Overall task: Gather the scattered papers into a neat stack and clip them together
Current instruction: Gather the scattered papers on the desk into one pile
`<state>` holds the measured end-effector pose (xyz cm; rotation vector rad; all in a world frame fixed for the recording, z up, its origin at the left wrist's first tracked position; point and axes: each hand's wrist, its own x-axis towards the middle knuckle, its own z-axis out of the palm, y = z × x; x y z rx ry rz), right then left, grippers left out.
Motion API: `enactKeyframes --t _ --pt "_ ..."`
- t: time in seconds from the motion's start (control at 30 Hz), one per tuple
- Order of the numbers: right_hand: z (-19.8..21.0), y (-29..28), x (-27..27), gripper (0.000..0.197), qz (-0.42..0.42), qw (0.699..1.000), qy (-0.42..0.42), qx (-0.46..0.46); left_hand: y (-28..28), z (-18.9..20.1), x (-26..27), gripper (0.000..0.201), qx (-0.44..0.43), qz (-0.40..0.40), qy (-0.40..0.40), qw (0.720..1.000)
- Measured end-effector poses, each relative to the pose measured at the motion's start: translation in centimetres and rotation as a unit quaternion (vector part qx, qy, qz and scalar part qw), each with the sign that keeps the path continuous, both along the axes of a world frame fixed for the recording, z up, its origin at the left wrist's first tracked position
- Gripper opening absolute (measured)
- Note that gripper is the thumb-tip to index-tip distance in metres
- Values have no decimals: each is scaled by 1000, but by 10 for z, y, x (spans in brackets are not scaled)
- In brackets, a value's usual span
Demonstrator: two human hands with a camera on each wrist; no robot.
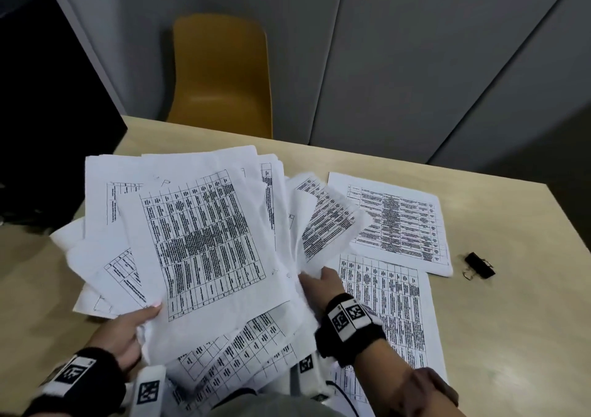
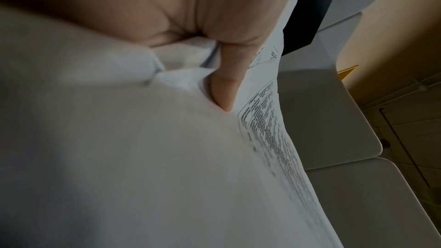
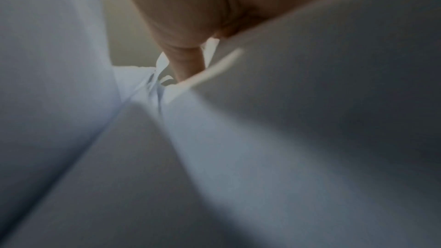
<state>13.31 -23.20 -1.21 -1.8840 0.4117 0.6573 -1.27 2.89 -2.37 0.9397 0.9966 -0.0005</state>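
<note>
A loose, fanned bundle of printed papers (image 1: 204, 234) is lifted above the table in the head view. My left hand (image 1: 137, 327) grips its lower left edge, thumb on top of the sheets. My right hand (image 1: 319, 280) pinches the bundle's lower right side, where one sheet (image 1: 329, 218) curls up. Up close, the left thumb (image 2: 226, 82) presses into the papers (image 2: 143, 157), and a right finger (image 3: 188, 63) sinks between blurred sheets (image 3: 262, 139). Two more printed sheets (image 1: 399, 221) (image 1: 390, 304) lie flat on the table at the right. A black binder clip (image 1: 478, 265) rests beyond them.
The light wooden table (image 1: 511, 336) has bare surface at the right and front right. A yellow chair (image 1: 220, 74) stands behind the far edge. A black object (image 1: 48, 113) sits at the back left, close to the bundle. Grey wall panels are behind.
</note>
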Motion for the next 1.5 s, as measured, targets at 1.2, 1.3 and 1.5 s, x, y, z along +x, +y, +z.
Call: enactKeyframes --t 1.2,1.3,1.5 --pt "48 -23 -28 71 115 982 57 138 -15 7 17 34 18 -102 -99 990" --pt "40 -22 -30 39 144 984 32 103 -16 3 16 33 50 -109 -89 989" --pt "29 -26 -25 42 -87 942 73 316 -32 29 14 22 131 -83 -62 986"
